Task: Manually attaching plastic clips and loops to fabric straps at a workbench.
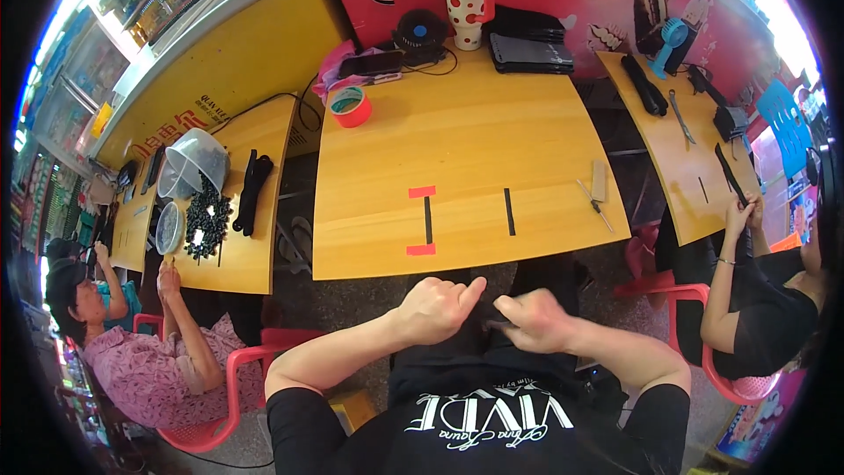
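Note:
Both my hands are held over my lap, just off the near edge of the wooden table (369, 193). My left hand (435, 310) is closed with its fingers curled and the thumb side pointing to the right. My right hand (536, 321) faces it a small gap away, also closed and slightly blurred. A dark sliver shows below the right hand's fingers against my black clothing; what it is, I cannot tell. On the tabletop in front lie a black strip (428, 220) with red tape (421, 250) at its ends, and a second black strip (508, 211).
A small screwdriver-like tool (596, 207) lies at the table's right edge. Along the back stand a red tape roll (352, 108), phone (371, 63), black fan (419, 32), spotted tumbler (464, 10) and black pouches (532, 54). People sit at side tables; black pieces (207, 218) are heaped left.

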The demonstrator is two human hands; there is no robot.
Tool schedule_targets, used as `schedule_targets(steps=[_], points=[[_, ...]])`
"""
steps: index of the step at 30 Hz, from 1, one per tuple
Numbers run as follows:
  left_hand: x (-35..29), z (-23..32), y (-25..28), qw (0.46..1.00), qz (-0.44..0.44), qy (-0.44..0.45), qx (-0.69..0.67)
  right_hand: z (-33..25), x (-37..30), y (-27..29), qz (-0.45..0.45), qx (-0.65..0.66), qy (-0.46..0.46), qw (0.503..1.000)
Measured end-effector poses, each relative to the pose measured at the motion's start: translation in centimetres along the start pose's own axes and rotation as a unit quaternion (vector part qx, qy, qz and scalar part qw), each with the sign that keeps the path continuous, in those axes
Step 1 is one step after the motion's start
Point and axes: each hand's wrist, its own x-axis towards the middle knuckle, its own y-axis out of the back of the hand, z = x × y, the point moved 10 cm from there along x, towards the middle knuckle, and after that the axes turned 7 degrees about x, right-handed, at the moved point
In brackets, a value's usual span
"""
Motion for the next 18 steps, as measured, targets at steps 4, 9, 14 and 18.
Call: schedule_targets(steps=[4, 9, 14, 18], points=[[-0.5, 0.1, -0.9, 0.999, 0.0, 0.03, -0.036, 1.4, 0.2, -0.3, -0.035, 0.096, -0.054, 0.993], [-1.3, 2.3, -5.5, 0.705, -0.216, 0.199, -0.645, -5.9, -0.4, 5.3, 0.209, -0.451, 0.259, 0.828], [-1.2, 1.9, -3.8, 0.835, -0.165, 0.156, -0.501, -4.2, 0.3, 5.0, 0.165, -0.337, 0.202, 0.905], [-1.5, 0.0, -3.5, 0.997, -0.042, -0.03, -0.061, 4.6, -0.9, -4.6, -0.143, 0.22, -0.176, 0.949]])
